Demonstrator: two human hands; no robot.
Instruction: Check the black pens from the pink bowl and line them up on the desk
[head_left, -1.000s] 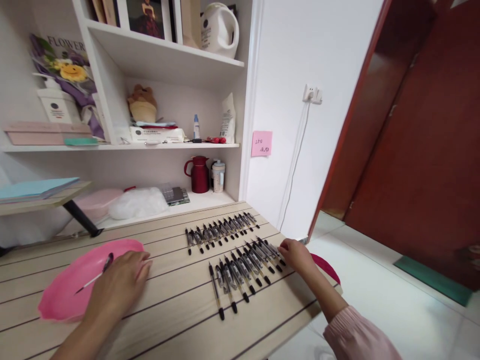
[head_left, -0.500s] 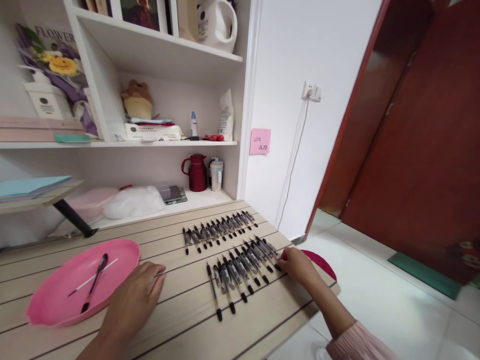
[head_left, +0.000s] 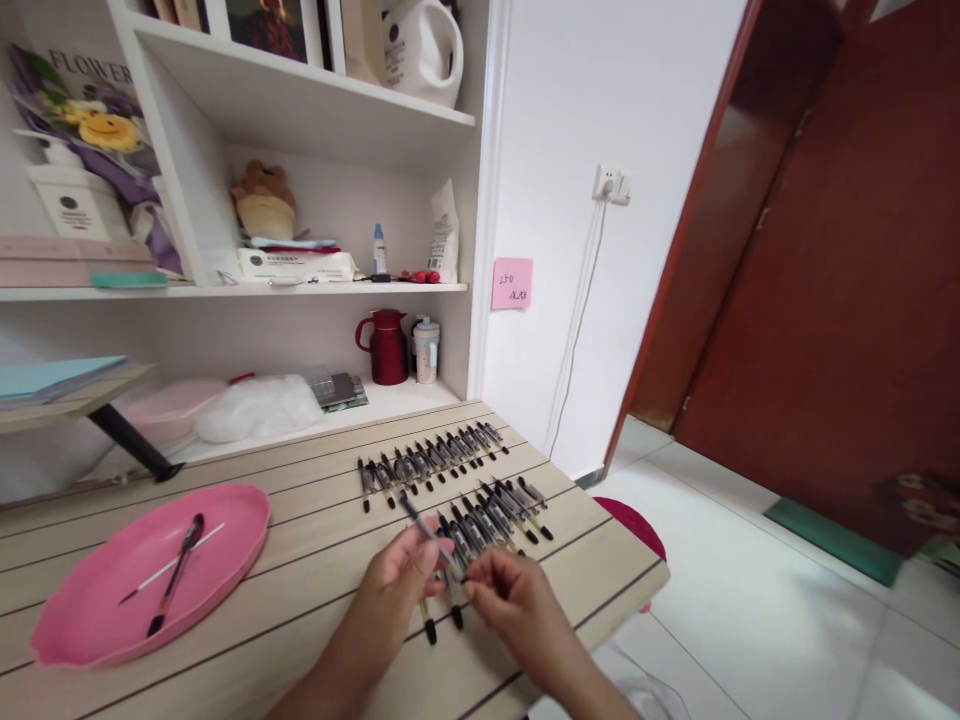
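My left hand [head_left: 390, 585] is closed around a pen [head_left: 422, 524] with a clear barrel and a dark tip, tilted up toward the far left. At the pen's near end, the fingers of my right hand [head_left: 521, 605] are pinched together; whether they grip the barrel or a small part there is hard to see. Beneath both hands lies the near row of pens [head_left: 482, 520], side by side and partly covered by my fingers. Another row of similar pens [head_left: 427, 463] lies behind it on the slatted wooden table [head_left: 315, 590].
A pink tray [head_left: 82, 615] at left holds a black pen [head_left: 177, 575] and a thin white stick [head_left: 169, 568]. Behind the table, a white shelf carries a red jug [head_left: 388, 348] and a pale cup [head_left: 427, 350]. A magenta round seat [head_left: 634, 525] shows past the right edge.
My right hand has left the near row's right end and moved left. My left hand has moved right, from beside the tray to the pens. Both hands now meet at a raised pen.
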